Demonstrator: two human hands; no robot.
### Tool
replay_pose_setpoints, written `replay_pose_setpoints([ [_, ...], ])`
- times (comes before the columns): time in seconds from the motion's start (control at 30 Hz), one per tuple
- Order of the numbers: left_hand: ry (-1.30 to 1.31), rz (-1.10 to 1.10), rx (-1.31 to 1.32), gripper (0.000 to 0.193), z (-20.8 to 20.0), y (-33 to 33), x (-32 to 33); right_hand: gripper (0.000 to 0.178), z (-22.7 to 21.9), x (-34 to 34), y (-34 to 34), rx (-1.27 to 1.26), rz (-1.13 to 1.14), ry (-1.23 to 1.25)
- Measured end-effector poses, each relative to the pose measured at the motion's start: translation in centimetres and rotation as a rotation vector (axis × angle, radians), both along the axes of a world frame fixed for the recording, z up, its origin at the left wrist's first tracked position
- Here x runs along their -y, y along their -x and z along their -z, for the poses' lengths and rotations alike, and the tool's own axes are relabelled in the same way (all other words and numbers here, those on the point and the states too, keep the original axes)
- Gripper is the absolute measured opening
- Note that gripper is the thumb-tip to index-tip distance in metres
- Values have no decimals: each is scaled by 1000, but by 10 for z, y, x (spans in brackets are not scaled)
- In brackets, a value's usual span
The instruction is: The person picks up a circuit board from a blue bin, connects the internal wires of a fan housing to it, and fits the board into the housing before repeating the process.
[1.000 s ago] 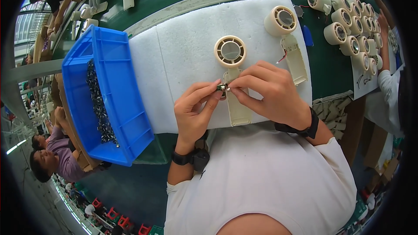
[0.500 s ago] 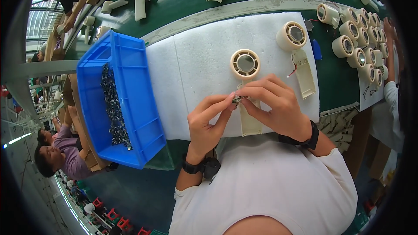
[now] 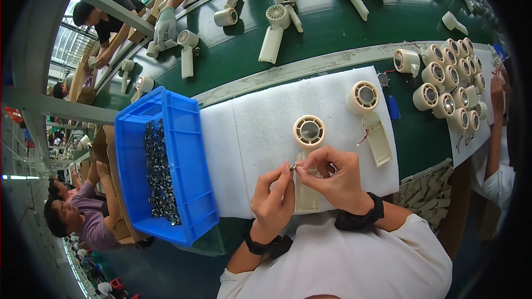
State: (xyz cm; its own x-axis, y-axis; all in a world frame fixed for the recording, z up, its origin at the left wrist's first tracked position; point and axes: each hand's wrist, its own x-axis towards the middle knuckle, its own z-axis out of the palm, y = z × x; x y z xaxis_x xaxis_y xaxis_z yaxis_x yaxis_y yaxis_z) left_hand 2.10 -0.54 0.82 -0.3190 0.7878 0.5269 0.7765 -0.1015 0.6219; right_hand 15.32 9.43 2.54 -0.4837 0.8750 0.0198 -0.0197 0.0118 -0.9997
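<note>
My left hand (image 3: 272, 202) pinches a small circuit board (image 3: 293, 167) between thumb and fingertips. Close against the board's right side, my right hand (image 3: 339, 180) has its thumb and index finger pressed together. What these two fingers hold is too small to make out. Both hands are above the cream handle shell (image 3: 306, 195) of a handheld fan, whose round fan head (image 3: 309, 132) lies just beyond them on the white foam sheet (image 3: 260, 127). To the right rest a second fan head (image 3: 362, 97) and its open handle shell (image 3: 378, 141), with a thin red wire.
A blue bin (image 3: 191, 171) with many small circuit boards (image 3: 160, 174) stands at the left. Several cream fan heads (image 3: 443, 99) crowd the right side. Beyond the foam runs a green conveyor belt (image 3: 244, 44) carrying fan parts. A co-worker's gloved hand (image 3: 165, 26) is at the far left.
The view has tilted, so the bench appears lower and more of the green belt shows. My hands remain together at the circuit board, which now looks turned more edge-on; my right fingers have curled in.
</note>
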Motion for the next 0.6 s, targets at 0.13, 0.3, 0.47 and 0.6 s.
replay_pose_setpoints([
  [0.13,29,-25,-81,37,-3,1,-3,14,9,0,4,-65,19,57],
  [0.3,82,-51,-175,33,-6,2,-10,13,11,-2,12,-68,44,30],
  [0.47,137,7,293,44,-24,0,-15,12,10,-10,5,-85,3,5],
  [0.6,335,43,1067,55,-43,0,-19,13,13,-9,3,-169,-10,1],
])
